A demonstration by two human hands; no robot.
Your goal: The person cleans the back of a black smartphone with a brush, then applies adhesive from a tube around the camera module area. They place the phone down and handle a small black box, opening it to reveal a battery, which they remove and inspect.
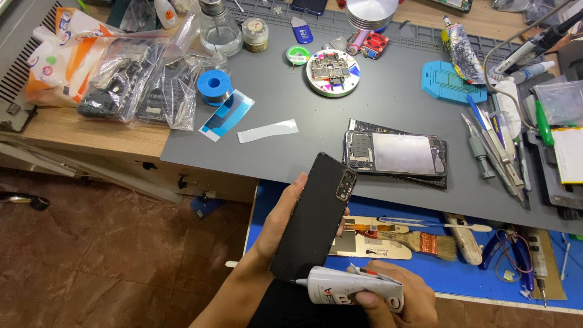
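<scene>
**Black phone back cover held at bench edge, glue tube nozzle at its lower corner**

The left hand (280,226) grips a black phone back cover (314,217) from behind, fingers curled around its left edge and a thumb tip showing at the right edge. The cover is tilted, its camera cutout uppermost and to the right, and it is held in the air over the near edge of the grey work mat (316,115).

The right hand (398,297) is closed around a white glue tube (349,285), fingers wrapped over its crumpled rear end. The tube lies roughly level, its thin nozzle pointing left and touching or just beside the cover's lower left corner; contact cannot be confirmed.

On the mat, just beyond the cover, lies an opened phone frame (396,153) with its inner side up. Further back sits a round white holder with circuit boards (332,71), and to the left a blue solder spool (214,85). A row of tweezers and hand tools (498,146) lies at the right. On the blue surface below the mat's edge, a brush (425,243) rests right of the cover.
</scene>
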